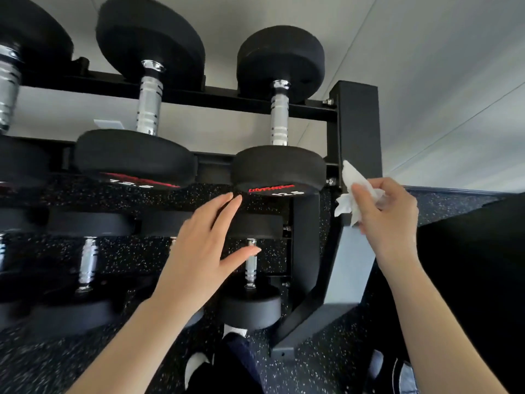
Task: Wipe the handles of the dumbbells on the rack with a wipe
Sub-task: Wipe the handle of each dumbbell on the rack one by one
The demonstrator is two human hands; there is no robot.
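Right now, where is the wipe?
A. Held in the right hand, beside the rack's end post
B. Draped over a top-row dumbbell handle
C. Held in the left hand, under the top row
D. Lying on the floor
A: the right hand grips the white wipe beside the rack's end post, off every handle, while the left hand is open and holds nothing.

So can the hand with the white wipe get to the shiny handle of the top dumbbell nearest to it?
Probably yes. The right hand holds the crumpled white wipe beside the black rack post. The shiny silver handle sits bare between its black round ends, with nothing covering it.
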